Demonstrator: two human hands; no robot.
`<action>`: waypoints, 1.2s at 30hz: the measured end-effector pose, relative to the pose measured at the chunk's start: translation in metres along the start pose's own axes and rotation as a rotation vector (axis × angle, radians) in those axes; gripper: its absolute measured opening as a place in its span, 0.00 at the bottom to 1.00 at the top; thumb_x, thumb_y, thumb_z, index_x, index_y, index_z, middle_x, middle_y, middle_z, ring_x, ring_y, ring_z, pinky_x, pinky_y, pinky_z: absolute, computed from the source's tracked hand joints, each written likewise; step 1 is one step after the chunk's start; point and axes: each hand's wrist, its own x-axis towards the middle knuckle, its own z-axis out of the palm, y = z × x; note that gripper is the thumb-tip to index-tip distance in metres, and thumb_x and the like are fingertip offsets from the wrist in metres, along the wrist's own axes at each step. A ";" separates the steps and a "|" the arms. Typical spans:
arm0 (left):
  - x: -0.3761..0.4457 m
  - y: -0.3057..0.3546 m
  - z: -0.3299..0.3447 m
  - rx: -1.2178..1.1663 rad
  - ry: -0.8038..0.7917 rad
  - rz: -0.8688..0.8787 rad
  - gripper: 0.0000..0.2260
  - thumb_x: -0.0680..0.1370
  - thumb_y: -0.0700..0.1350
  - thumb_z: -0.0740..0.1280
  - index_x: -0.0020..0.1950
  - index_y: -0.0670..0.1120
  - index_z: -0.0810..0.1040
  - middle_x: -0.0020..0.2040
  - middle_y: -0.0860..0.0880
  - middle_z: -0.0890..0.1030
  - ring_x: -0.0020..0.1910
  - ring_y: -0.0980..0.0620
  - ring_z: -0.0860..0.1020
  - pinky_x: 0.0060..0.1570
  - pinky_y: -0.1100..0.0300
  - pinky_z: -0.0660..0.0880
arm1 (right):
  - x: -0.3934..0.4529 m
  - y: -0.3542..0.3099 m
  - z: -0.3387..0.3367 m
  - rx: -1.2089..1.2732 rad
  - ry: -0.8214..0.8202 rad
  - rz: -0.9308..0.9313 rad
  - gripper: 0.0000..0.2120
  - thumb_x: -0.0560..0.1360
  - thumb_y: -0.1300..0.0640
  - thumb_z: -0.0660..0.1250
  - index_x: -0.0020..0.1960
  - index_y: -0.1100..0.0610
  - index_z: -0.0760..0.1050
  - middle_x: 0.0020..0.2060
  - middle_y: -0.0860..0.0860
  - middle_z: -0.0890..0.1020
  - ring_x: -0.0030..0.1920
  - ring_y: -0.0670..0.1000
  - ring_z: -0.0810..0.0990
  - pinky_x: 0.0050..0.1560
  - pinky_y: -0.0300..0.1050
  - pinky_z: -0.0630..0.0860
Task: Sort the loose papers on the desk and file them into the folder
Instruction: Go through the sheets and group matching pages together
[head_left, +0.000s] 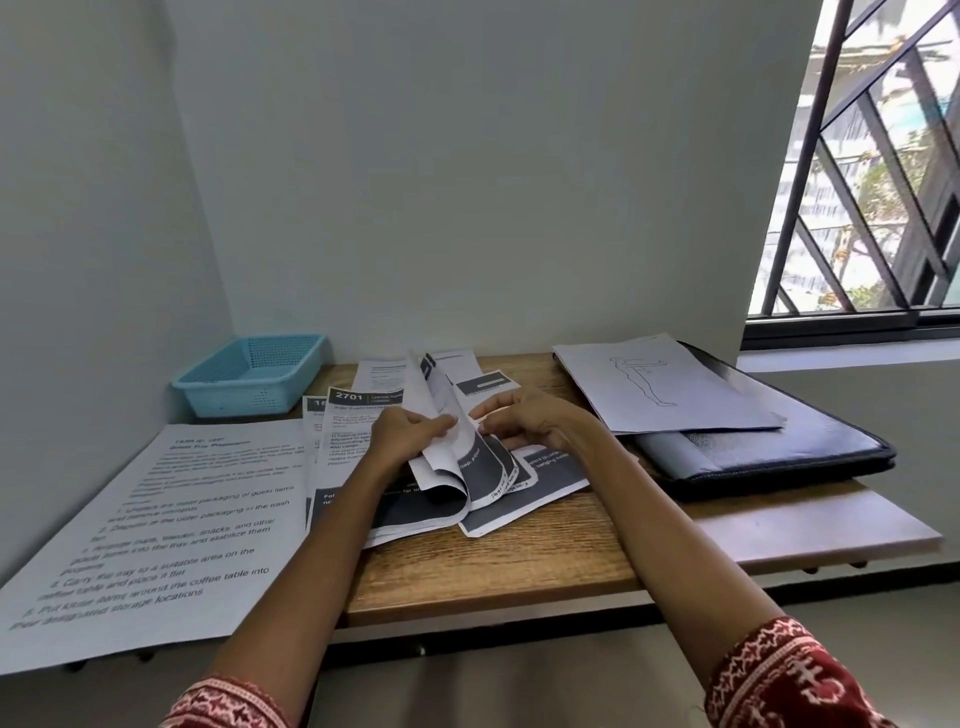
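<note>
A: Desk (493, 561), head view. Both hands are in the middle heap of papers (457, 467). The left hand (410, 428) pinches a few curled sheets at their upper edge, thumb on the near face and fingers behind, so it is grasping paper. The sheets stand half-lifted and bow over toward the person.

B: And the right hand (524, 421)?

A: It sits just beside the left, fingers bent down onto the sheets under the lifted ones. Whether it pinches one or only presses it, I cannot tell — the fingertips are hidden by the paper.

B: Where does the folder (769, 457) lie from the grip?

A: To the right of both hands and slightly farther back, well apart from the heap. It is black and lies flat, long axis running from back-left to front-right. The right hand is nearer, so a carry across would likely fall to that side. One sheet with a line drawing (670, 389) already lies on it.

B: How do the papers look?

A: White prints with dark grey header blocks, overlapping at odd angles — thin and floppy, likely to slip. A larger text page (156, 530) lies flat at the left, overhanging the near edge. A blue basket (249, 374) sits in the back-left corner.

B: Progress?

A: Early, I judge. Most sheets are still loose.
</note>
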 end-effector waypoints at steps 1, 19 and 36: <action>-0.001 0.001 0.000 -0.020 0.009 -0.008 0.15 0.70 0.54 0.73 0.39 0.41 0.84 0.36 0.45 0.82 0.33 0.55 0.75 0.34 0.64 0.68 | -0.001 0.000 0.001 -0.017 0.000 -0.017 0.08 0.73 0.68 0.68 0.45 0.56 0.79 0.36 0.51 0.81 0.36 0.46 0.78 0.38 0.39 0.80; -0.003 0.003 -0.001 -0.004 -0.007 -0.017 0.05 0.70 0.41 0.74 0.40 0.39 0.82 0.34 0.48 0.79 0.32 0.54 0.75 0.31 0.64 0.69 | 0.015 0.017 0.012 -0.506 0.412 -0.128 0.15 0.64 0.56 0.79 0.48 0.57 0.81 0.52 0.50 0.80 0.54 0.48 0.76 0.49 0.40 0.68; 0.003 0.026 -0.019 0.274 0.054 0.029 0.17 0.67 0.42 0.76 0.25 0.42 0.70 0.23 0.49 0.68 0.30 0.49 0.69 0.28 0.60 0.60 | -0.009 -0.022 -0.034 -0.598 0.651 -0.155 0.16 0.74 0.69 0.58 0.58 0.63 0.77 0.58 0.59 0.79 0.58 0.59 0.76 0.52 0.44 0.70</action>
